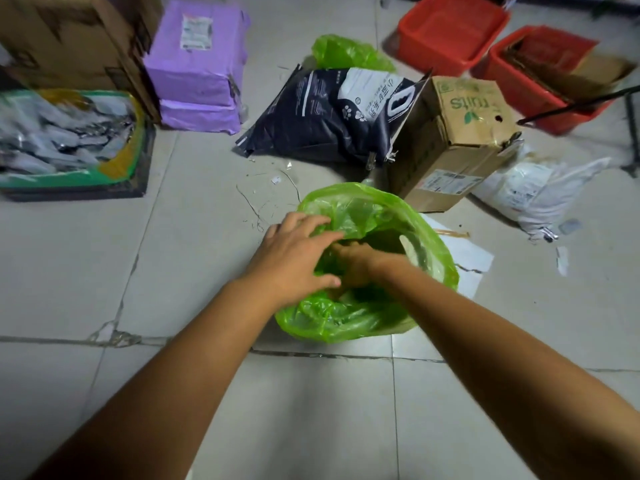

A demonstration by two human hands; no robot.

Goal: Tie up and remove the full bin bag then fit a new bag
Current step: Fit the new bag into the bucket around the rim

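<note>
A green bin bag [367, 209] lines a bin on the tiled floor, its edge folded over the rim all around. My left hand [294, 258] rests on the bag's left edge, fingers spread over the plastic. My right hand [356, 261] reaches down inside the bag's mouth, partly hidden behind my left hand, with fingers curled against the plastic. A second green bag [346, 51], bunched up, lies on the floor further back.
Behind the bin stand a cardboard fruit box [460, 133], a dark printed sack [329, 112] and a white sack [533, 192]. Two red crates [450, 29] sit at the back right. Purple parcels [197, 67] and a carton of packets [69, 140] are at the left.
</note>
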